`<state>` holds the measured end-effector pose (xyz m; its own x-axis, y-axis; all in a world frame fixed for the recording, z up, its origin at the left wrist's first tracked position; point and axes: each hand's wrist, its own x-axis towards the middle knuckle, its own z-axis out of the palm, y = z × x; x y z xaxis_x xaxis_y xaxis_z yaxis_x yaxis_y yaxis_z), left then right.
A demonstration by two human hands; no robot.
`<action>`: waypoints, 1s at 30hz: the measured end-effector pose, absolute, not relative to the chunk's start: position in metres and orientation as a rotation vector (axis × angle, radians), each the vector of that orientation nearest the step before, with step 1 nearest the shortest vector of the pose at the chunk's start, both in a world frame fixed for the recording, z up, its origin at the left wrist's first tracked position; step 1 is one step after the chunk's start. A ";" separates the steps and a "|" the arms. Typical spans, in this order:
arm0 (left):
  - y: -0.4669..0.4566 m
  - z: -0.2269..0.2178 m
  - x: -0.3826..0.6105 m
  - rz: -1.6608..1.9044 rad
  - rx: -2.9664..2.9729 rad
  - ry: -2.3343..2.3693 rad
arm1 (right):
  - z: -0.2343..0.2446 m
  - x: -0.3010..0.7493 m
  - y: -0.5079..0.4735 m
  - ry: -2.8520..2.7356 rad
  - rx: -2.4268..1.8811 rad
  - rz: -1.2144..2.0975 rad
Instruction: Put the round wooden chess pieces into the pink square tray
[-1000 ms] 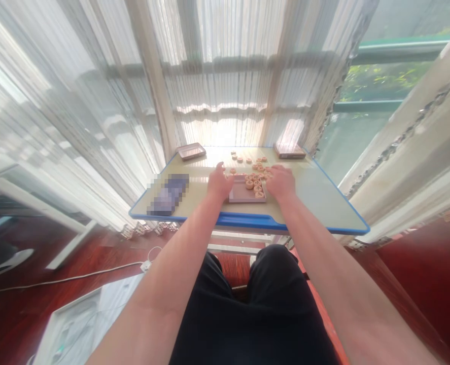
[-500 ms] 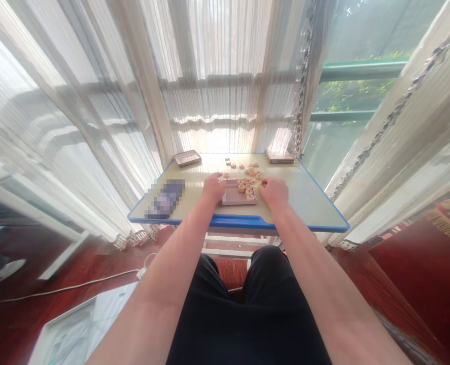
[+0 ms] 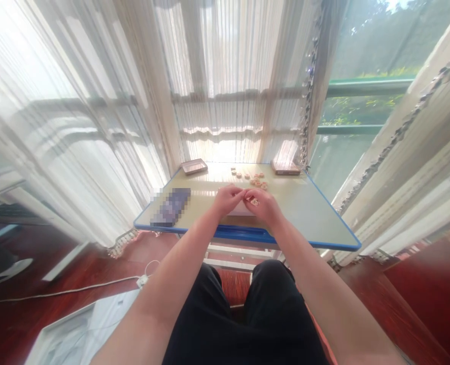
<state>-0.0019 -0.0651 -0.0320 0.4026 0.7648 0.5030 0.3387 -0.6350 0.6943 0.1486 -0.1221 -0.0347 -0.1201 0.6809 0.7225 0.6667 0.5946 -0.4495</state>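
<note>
Over the tray (image 3: 241, 210), the left hand (image 3: 228, 198) and right hand (image 3: 260, 205) meet, pinching discs (image 3: 254, 202); a loose grip could scatter them across the surface (image 3: 308, 203).

— Surface I'm seeing? Blue-edged table (image 3: 316, 218), pale top.

— And on it? Far left a small tray (image 3: 194, 166), far right a flat box (image 3: 284, 168), wooden discs (image 3: 255, 179) scattered between, blurred dark item (image 3: 170, 207) near left.

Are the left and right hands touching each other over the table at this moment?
Touching. The head view shows the left hand and the right hand meeting at the fingertips, with no gap between them, above the table.
</note>
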 end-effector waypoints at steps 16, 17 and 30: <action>-0.069 -0.022 -0.006 0.944 1.583 0.632 | -0.032 0.156 -0.123 -1.705 -1.160 -0.067; -0.069 -0.023 -0.006 0.946 1.582 0.626 | -0.031 0.156 -0.123 -1.713 -1.168 -0.063; -0.072 -0.017 -0.009 0.877 1.569 0.662 | -0.028 0.154 -0.130 -1.655 -1.262 -0.016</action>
<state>-0.0089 -0.0723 -0.0169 0.5598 0.8097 0.1761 -0.0522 -0.1777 0.9827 0.1541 -0.1302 -0.0278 0.0586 0.7112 0.7006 0.7246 0.4524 -0.5199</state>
